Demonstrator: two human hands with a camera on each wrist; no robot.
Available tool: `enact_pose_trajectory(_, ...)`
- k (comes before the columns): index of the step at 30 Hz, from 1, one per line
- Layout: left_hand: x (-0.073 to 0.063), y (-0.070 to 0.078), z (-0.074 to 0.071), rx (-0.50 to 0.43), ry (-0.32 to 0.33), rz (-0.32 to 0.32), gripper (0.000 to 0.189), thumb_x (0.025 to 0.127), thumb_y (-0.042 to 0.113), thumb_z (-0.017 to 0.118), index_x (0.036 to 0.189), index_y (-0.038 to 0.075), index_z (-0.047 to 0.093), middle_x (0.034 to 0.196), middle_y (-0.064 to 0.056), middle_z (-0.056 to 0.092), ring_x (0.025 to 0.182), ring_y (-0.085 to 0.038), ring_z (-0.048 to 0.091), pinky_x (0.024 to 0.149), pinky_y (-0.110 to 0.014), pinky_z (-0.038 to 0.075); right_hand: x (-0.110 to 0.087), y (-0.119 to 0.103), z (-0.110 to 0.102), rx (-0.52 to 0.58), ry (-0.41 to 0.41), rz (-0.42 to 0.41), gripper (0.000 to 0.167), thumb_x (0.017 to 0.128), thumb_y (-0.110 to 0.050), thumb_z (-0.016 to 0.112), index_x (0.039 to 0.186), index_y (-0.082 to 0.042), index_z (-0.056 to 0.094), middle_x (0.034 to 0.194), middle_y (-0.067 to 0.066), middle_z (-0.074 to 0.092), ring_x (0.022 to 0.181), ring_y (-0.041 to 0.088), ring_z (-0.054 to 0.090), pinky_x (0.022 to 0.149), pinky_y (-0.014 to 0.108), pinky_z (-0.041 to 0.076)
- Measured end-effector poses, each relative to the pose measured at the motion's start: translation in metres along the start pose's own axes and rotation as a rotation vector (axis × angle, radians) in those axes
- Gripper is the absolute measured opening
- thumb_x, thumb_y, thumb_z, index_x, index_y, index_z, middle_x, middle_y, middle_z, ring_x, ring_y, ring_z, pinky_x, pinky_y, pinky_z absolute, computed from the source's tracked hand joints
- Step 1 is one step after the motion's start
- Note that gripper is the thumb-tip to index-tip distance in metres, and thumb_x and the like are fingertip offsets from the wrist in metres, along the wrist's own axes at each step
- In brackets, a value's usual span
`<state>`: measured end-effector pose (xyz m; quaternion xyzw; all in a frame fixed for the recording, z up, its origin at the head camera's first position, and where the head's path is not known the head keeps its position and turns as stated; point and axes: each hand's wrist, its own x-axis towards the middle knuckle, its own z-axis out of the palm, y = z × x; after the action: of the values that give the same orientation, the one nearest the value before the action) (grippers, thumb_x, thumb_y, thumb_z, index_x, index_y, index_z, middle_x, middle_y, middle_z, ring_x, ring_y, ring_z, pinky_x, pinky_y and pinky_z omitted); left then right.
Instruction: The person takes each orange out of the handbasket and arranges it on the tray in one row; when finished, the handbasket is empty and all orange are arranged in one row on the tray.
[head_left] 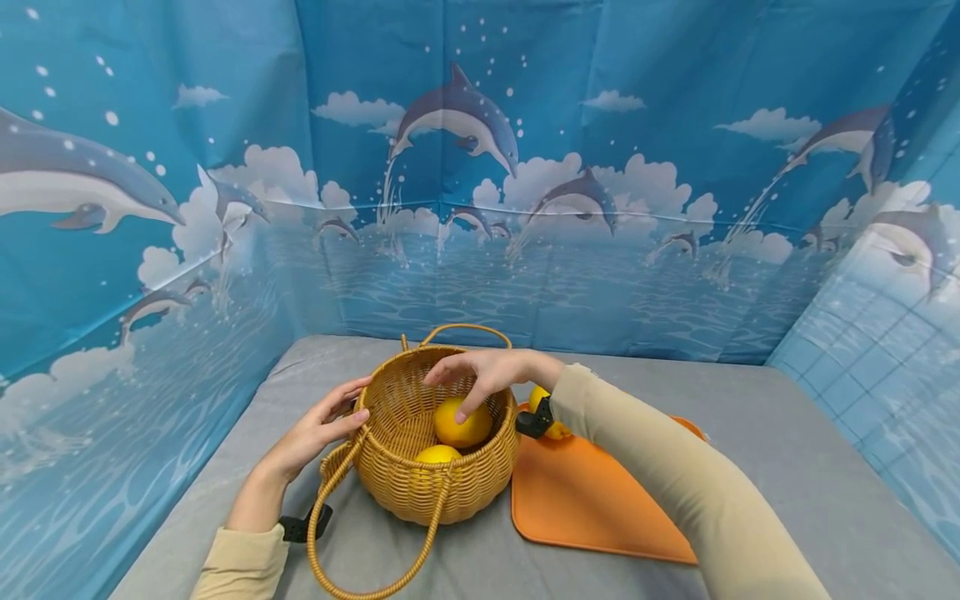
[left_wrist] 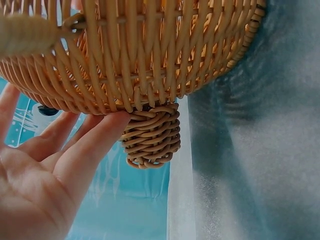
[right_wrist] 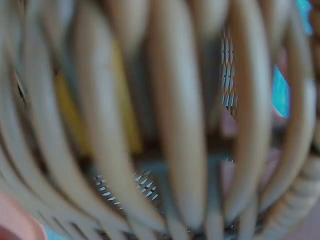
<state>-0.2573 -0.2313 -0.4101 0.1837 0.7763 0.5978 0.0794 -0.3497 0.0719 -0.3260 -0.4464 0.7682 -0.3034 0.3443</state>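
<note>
A round wicker basket (head_left: 442,492) with two loop handles stands on the grey cloth. Inside lie two lemons, one fully visible (head_left: 465,425) and a second lemon (head_left: 438,454) partly behind the front rim. My right hand (head_left: 498,371) reaches over the rim, fingers spread and loosely bent. Its thumb tip overlaps the larger-looking lemon; the fingers are not around it. My left hand (head_left: 318,429) touches the basket's left side, thumb at the rim. In the left wrist view, straight fingers (left_wrist: 95,150) rest against the weave. Blurred wicker (right_wrist: 175,110) fills the right wrist view.
An orange flat mat or tray (head_left: 592,500) lies right of the basket. Yellow fruit (head_left: 537,396) at its back left corner is partly hidden by my right wrist. One basket handle (head_left: 375,593) hangs toward me. A blue dolphin-print curtain (head_left: 525,275) surrounds the surface.
</note>
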Motion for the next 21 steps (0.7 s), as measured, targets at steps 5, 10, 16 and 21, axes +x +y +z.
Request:
enact_pose_trajectory(5,0.000,0.000,0.000,0.000,-0.007,-0.006,0.055,0.097,0.027,0.054,0.147,0.022,0.032,0.150,-0.016,0.024,0.133,-0.037,0.028,0.091,-0.046,0.041,0.000,-0.001,-0.001,0.001,-0.068,-0.032,0.067,0.082,-0.015,0.072,0.141,-0.008,0.040,0.142,0.004,0.040,0.131,0.025,0.036,0.106,0.046,0.027)
enact_pose_trajectory(10,0.000,0.000,-0.001,-0.001,-0.007,-0.010,0.055,0.097,0.028,0.054,0.147,0.023,0.032,0.150,-0.016,0.023,0.133,-0.037,0.028,0.092,-0.047,0.040,0.000,-0.013,-0.008,0.009,-0.134,-0.042,0.069,0.082,-0.011,0.072,0.141,-0.004,0.038,0.141,0.004,0.041,0.131,0.024,0.036,0.106,0.047,0.028)
enact_pose_trajectory(16,0.000,0.000,-0.001,-0.006,-0.003,-0.008,0.055,0.097,0.028,0.054,0.147,0.023,0.032,0.150,-0.016,0.024,0.133,-0.037,0.029,0.092,-0.047,0.040,0.001,-0.034,-0.018,0.026,-0.152,-0.081,0.068,0.081,-0.009,0.071,0.141,-0.002,0.038,0.139,0.005,0.043,0.126,0.020,0.042,0.102,0.037,0.036)
enact_pose_trajectory(21,0.000,0.001,0.000,-0.011,-0.004,-0.007,0.055,0.097,0.027,0.054,0.147,0.022,0.032,0.149,-0.017,0.025,0.132,-0.038,0.030,0.091,-0.046,0.041,0.011,-0.038,-0.015,0.030,-0.193,-0.079,0.068,0.081,-0.011,0.071,0.141,-0.004,0.038,0.139,0.003,0.043,0.124,0.019,0.045,0.100,0.036,0.037)
